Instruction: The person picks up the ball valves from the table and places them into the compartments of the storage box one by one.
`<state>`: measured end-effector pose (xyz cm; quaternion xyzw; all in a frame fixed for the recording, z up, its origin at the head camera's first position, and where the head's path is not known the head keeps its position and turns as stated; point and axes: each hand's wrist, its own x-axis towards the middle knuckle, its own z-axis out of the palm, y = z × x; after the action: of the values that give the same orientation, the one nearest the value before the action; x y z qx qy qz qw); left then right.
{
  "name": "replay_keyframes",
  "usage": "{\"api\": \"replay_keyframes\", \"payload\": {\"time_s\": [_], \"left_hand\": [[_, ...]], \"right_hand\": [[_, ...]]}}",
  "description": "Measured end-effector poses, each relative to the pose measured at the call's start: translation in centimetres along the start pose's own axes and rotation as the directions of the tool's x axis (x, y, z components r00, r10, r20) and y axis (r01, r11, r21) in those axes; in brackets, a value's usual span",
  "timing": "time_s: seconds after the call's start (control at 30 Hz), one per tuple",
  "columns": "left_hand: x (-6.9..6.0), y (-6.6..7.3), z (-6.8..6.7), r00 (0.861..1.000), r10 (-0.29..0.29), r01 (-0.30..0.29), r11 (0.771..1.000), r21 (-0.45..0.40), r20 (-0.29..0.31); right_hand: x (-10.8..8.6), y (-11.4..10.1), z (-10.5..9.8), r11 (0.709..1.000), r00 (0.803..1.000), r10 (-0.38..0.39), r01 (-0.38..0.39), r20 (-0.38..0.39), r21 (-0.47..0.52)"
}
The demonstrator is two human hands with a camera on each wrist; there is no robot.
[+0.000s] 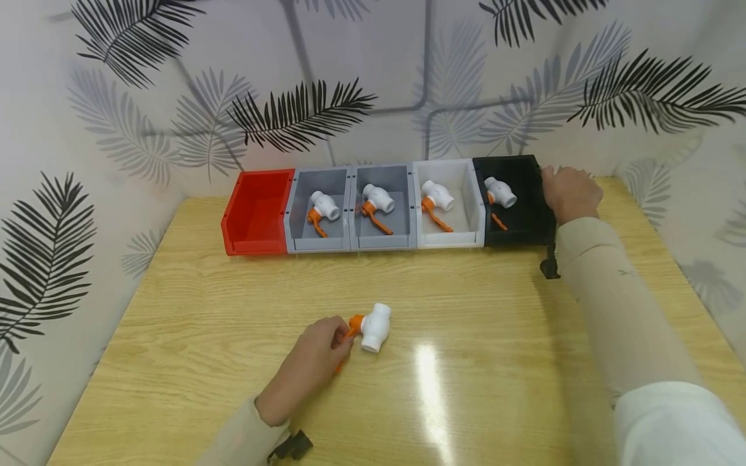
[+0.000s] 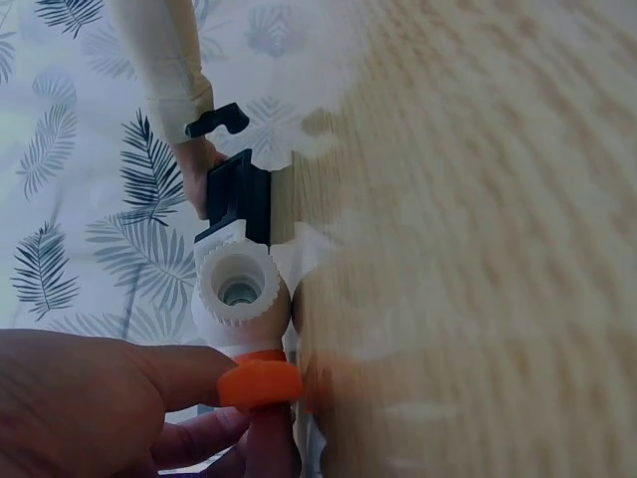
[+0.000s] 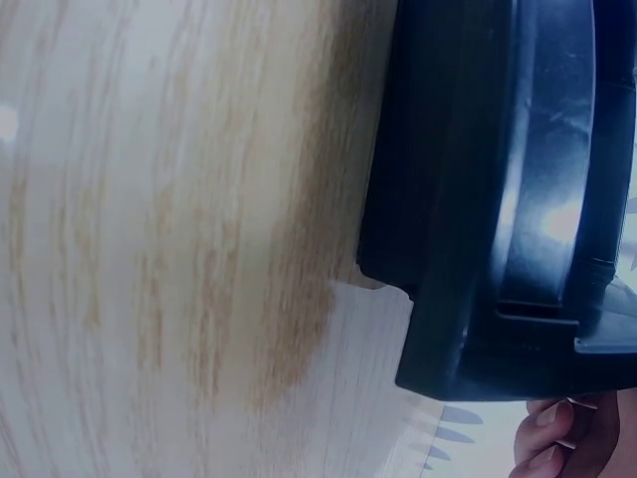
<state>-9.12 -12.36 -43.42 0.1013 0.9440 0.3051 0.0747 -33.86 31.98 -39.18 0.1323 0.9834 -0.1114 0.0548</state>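
My left hand (image 1: 311, 359) pinches the orange lever of a white plastic ball valve (image 1: 376, 328) over the front middle of the table. In the left wrist view, the open end of the valve (image 2: 239, 283) faces the camera, above the orange lever (image 2: 261, 384). At the row's right end, my right hand (image 1: 572, 192) holds the outer side of the black bin (image 1: 520, 234) near its back corner. Curled fingers (image 3: 545, 438) show beyond the bin's edge in the right wrist view; their exact hold is partly hidden. Another white valve (image 1: 501, 193) with an orange lever lies inside the black bin.
Left of the black bin, a white bin (image 1: 460, 226) and two grey bins (image 1: 302, 210) (image 1: 402, 188) each contain one similar valve. A red bin (image 1: 259, 210) ends the row at left. The bins stand along the wooden table's (image 1: 192, 310) back edge, before a leaf-patterned backdrop (image 1: 373, 58).
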Motion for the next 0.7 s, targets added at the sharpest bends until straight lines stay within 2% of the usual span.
{"api": "replay_keyframes", "payload": {"time_s": [0.33, 0.5, 0.7], "left_hand": [[-0.1, -0.6, -0.2, 1.000, -0.025, 0.025, 0.996, -0.089, 0.000], [-0.2, -0.4, -0.5, 0.999, -0.016, 0.011, 0.994, -0.112, -0.042], [-0.3, 0.3, -1.3, 0.992, -0.011, -0.007, 0.990, -0.138, -0.129]], "right_hand": [[0.2, -0.4, 0.2, 1.000, 1.000, 0.006, -0.006, 0.008, 0.004], [0.1, -0.3, -0.1, 1.000, 1.000, 0.003, -0.003, 0.007, 0.001], [-0.2, -0.3, -0.2, 1.000, 1.000, 0.009, -0.008, 0.012, -0.013]]}}
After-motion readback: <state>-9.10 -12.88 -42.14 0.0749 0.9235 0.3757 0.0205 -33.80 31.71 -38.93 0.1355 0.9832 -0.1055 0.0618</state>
